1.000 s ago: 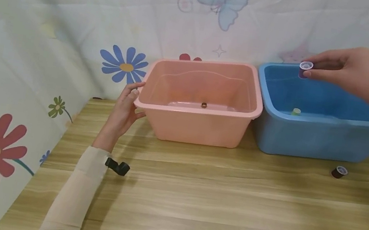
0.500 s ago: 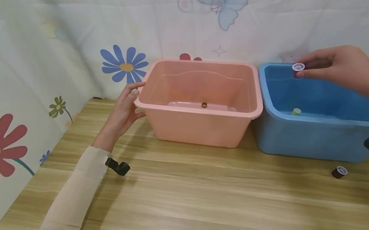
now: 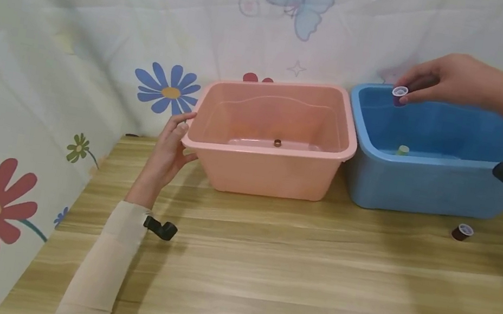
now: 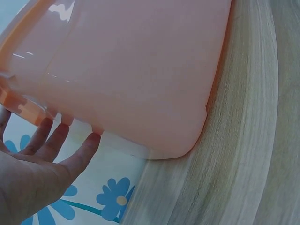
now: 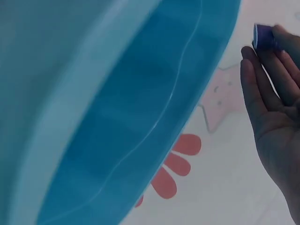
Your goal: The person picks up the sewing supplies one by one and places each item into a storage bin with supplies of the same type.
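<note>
My right hand [image 3: 463, 83] pinches a small purple spool of thread [image 3: 398, 96] with a white end, between thumb and fingers. It is above the left part of the blue bin [image 3: 424, 187]. In the right wrist view the purple spool [image 5: 265, 37] shows at the fingertips, beyond the bin's rim. My left hand [image 3: 168, 152] touches the left end of the pink bin [image 3: 268, 176]. The left wrist view shows nearly straight fingers [image 4: 82, 152] against its outer wall; the thumb's contact is unclear.
A green spool [image 3: 403, 150] sits inside the blue bin, and a small brown ring-like piece [image 3: 277, 143] lies in the pink one. A dark spool with a white end [image 3: 462, 232] stands on the wooden table [image 3: 261, 279]. Patterned cloth [image 3: 103, 34] hangs behind.
My right hand has moved left above the blue bin, carrying the purple spool. The left hand and both bins stay where they were, apart from a slight shift of the view.
</note>
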A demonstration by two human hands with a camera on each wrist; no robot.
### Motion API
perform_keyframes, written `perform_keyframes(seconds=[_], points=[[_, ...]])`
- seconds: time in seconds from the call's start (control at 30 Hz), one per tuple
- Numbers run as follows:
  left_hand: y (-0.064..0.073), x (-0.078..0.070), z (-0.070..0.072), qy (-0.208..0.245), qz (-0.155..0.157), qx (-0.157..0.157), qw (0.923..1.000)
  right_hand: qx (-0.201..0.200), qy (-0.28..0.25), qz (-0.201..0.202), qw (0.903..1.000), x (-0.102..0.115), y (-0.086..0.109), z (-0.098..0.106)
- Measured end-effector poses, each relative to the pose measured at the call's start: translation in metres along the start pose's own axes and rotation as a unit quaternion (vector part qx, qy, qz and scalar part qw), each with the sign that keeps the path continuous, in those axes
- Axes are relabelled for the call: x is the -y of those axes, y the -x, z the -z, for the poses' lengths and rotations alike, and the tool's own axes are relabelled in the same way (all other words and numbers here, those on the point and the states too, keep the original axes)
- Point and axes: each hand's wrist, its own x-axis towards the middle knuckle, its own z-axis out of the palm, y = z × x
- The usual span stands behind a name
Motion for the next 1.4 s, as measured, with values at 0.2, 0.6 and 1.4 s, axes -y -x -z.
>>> perform_keyframes(seconds=[0.2, 0.6, 1.4], points=[[-0.002, 0.001, -0.001, -0.005, 0.005, -0.001, 1.0000, 0.050, -0.013, 0.001, 0.9987, -0.013, -0.010, 0.010], [-0.003, 0.005, -0.002, -0.011, 0.002, 0.001, 0.9999, 0.070, -0.079, -0.012, 0.9943, -0.034, -0.030, 0.004], [-0.002, 0.003, 0.001, -0.006, 0.003, -0.003, 1.0000, 0.065, -0.095, -0.017, 0.9932, -0.031, -0.035, 0.005]])
